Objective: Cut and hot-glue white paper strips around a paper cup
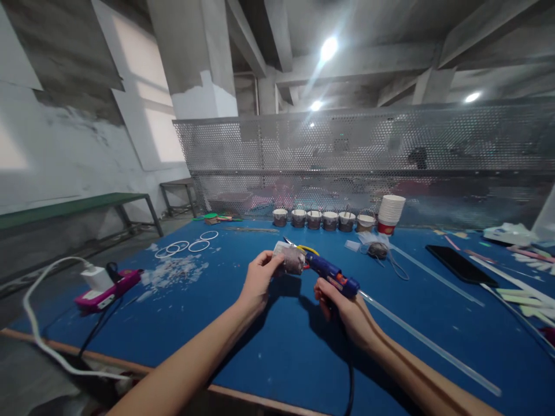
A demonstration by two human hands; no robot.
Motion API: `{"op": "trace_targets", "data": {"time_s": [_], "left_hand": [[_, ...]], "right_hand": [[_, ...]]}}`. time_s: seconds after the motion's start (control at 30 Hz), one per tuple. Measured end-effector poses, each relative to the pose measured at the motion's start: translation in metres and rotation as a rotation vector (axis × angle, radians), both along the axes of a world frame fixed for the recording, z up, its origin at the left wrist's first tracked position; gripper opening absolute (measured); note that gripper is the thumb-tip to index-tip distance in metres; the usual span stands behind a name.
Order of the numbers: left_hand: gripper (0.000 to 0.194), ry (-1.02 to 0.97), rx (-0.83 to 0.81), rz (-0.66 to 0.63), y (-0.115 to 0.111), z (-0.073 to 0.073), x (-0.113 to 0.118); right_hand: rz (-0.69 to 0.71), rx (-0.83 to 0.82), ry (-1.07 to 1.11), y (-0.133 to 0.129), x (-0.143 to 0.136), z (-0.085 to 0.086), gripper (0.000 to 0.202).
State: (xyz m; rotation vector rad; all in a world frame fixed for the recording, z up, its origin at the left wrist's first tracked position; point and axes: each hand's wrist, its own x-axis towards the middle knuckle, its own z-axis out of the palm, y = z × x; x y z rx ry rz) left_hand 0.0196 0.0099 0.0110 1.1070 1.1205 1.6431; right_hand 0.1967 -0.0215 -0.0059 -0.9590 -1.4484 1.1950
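Observation:
My left hand grips a small paper cup wrapped in brown material, tilted on its side above the table. In my right hand is a blue hot glue gun, its nozzle end beside the cup; whether the tip touches it I cannot tell. A long clear glue stick sticks out of the gun's back, and a black cord hangs below. Partly behind the cup are a yellow piece and a pointed metal tip. Several wrapped cups stand in a row at the back.
A stack of paper cups ends that row. White rings and pale scraps lie left, near a pink power strip. At right are a black phone, another glue stick, twine and colored strips. A perforated metal screen stands behind.

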Motion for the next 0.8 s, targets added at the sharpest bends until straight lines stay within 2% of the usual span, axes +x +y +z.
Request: {"op": "trace_targets", "data": {"time_s": [0.1,0.2,0.43,0.6,0.7,0.8], "left_hand": [[0.023,0.003,0.019,0.02,-0.001,0.003,-0.001],[0.022,0.023,0.037,0.038,-0.001,0.003,-0.001],[0.02,0.12,0.046,0.071,0.002,-0.004,-0.002],[0.022,0.197,0.021,0.059,-0.001,-0.005,0.0],[0.024,0.311,0.056,0.039,-0.005,-0.005,0.003],[0.019,0.453,0.136,0.009,-0.012,-0.003,0.006]], "right_hand": [[0.073,0.011,-0.044,-0.002,-0.002,-0.005,0.052],[0.069,0.017,-0.046,-0.003,-0.003,-0.006,0.054],[-0.051,-0.013,0.002,-0.004,-0.003,0.001,0.054],[-0.146,-0.038,0.058,0.002,-0.003,-0.006,0.045],[-0.25,-0.016,0.094,0.008,-0.003,-0.008,0.035],[-0.24,-0.01,0.173,0.013,-0.005,-0.006,0.03]]}}
